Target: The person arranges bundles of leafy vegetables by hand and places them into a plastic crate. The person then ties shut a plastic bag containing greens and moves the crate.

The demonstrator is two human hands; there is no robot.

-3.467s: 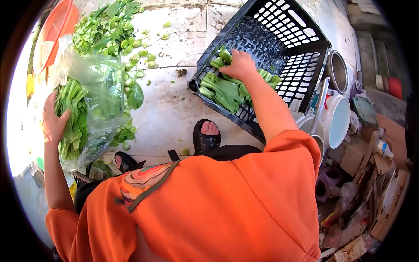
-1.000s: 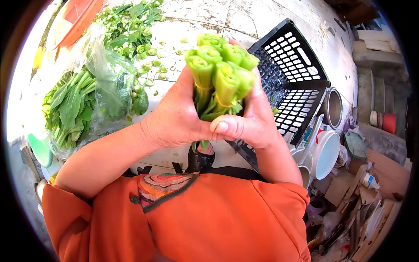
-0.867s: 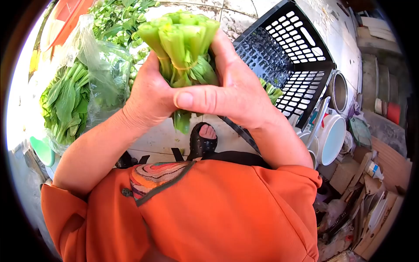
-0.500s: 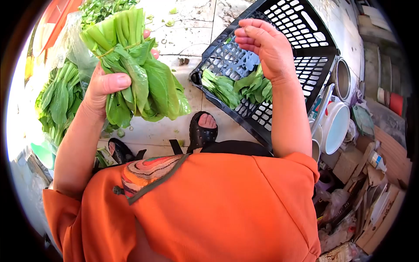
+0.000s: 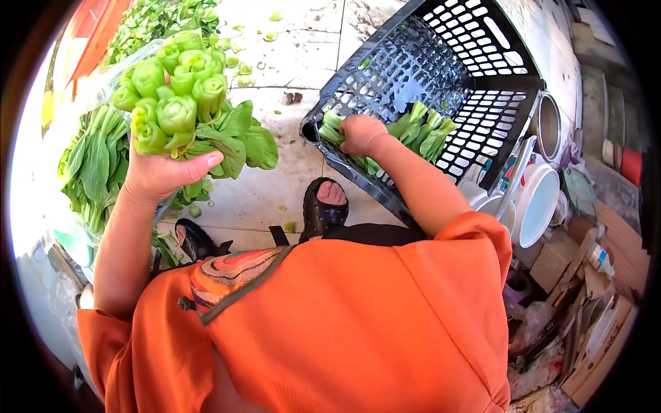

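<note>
On the left my left hand [image 5: 162, 175] is closed around a bunch of leafy greens [image 5: 175, 113], its pale cut ends turned up and its leaves hanging to the right. My right hand [image 5: 363, 135] reaches into the black crate [image 5: 413, 72], its fingers bent round the greens at the near left of the crate. More greens [image 5: 423, 134] lie in the crate just right of that hand. Behind and left of my left hand, other long-leaved greens [image 5: 96, 158] lie by a clear plastic bag [image 5: 124, 69].
Loose leaves and cut ends [image 5: 162, 27] cover the tiled floor [image 5: 296, 65] at the upper left, beside an orange basin [image 5: 93, 45]. White buckets [image 5: 538, 206] and a metal pot [image 5: 549, 127] stand right of the crate. Scraps and boards [image 5: 585, 310] are heaped at the lower right.
My right hand has gone from raised and open above the crate down onto the greens inside it. The bunch in my left hand has tilted, turning its cut ends toward the camera.
</note>
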